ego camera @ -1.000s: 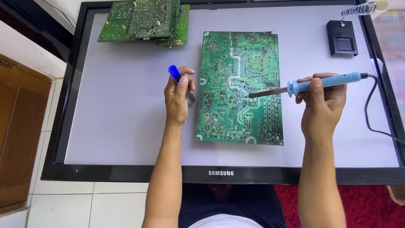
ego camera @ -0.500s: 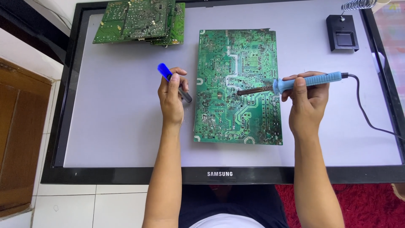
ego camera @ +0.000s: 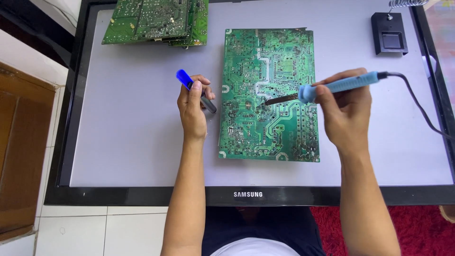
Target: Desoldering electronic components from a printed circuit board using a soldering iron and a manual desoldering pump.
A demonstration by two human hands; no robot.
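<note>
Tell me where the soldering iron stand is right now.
In the head view, the black soldering iron stand sits at the far right corner of the flat monitor screen, beyond the right hand holding the soldering iron.

Flat black-framed grey screen (ego camera: pixel 142 142) as worktop

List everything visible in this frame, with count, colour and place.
circuit board: one, green, flat at the middle of the monitor
monitor: one, black frame, pale screen, lying face up as the work surface
stack of circuit boards: one stack, green, top left of the screen
soldering iron: one, light blue handle, tip on the circuit board
soldering stand: one, black, top right
blue-capped tool: one, blue and grey, left of the board
left hand: holds the blue-capped tool
right hand: holds the soldering iron
</note>
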